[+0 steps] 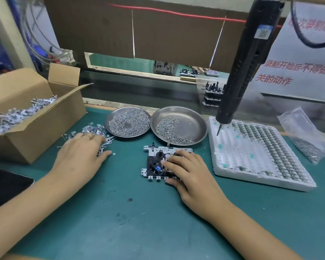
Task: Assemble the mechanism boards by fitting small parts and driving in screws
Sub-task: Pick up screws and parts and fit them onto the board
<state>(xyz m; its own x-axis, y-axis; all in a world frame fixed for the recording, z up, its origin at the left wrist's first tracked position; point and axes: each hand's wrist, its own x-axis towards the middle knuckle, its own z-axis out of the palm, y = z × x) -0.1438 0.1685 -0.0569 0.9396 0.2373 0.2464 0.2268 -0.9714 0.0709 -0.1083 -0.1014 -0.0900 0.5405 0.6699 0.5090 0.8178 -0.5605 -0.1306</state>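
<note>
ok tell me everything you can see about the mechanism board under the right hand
The mechanism board lies flat on the green mat, in front of the right-hand steel dish, whose rim reaches its far edge. It looks like a pale metal plate with small holes and square tabs along its near edge, carrying black parts, a dark upright post and one small blue piece. The right hand rests on its right half, fingers spread over it and hiding that side. The left hand does not touch it.

Green bench mat (120, 212): cardboard box (36, 128) far left, loose metal brackets (94, 131) beside it, two steel screw dishes (129, 121) (191, 120) far centre, mechanism board (154, 166) centre, white tray (251, 156) right, plastic bag (306, 139) far right, dark tablet (2, 184) near left.
</note>
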